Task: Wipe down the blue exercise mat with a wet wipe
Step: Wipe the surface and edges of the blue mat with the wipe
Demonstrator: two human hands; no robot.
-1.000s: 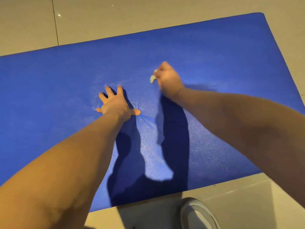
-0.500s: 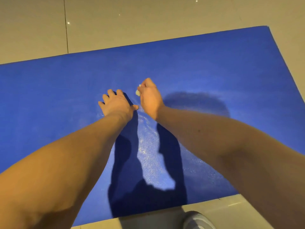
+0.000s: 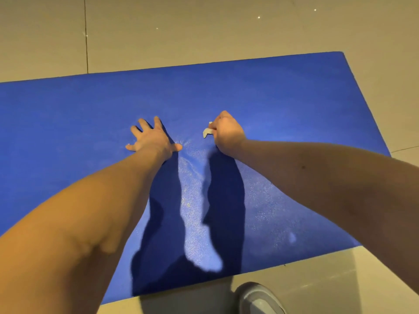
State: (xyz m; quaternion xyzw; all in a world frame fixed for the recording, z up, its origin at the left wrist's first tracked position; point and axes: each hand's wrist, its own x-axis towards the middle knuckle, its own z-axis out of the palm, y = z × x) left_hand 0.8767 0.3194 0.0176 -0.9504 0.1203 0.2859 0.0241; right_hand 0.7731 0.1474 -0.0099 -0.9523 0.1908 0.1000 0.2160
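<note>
The left hand (image 3: 154, 139) is pressing flat, fingers spread, on the mat (image 3: 294, 105) lying on the floor (image 3: 204, 30); the right hand (image 3: 227, 132) is gripping the wadded wipe (image 3: 207, 132). Such a small wad is likely leaving unwiped strips.

Blue mat (image 3: 283, 105) flat; crumpled white wipe (image 3: 207, 132) on it

Two bare arms reach forward into view, the left arm (image 3: 90, 211) from 7 o'clock and the right arm (image 3: 317, 177) from 4 o'clock, both stretched toward the centre. The left hand (image 3: 154, 141) lies flat, palm down, fingers spread toward 12 o'clock and thumb pointing to 3 o'clock. At its 3 o'clock, a little apart, the right hand (image 3: 227, 133) is curled tight, knuckles up, pinching a small white wipe (image 3: 207, 132) that pokes out on its 9 o'clock side.
</note>
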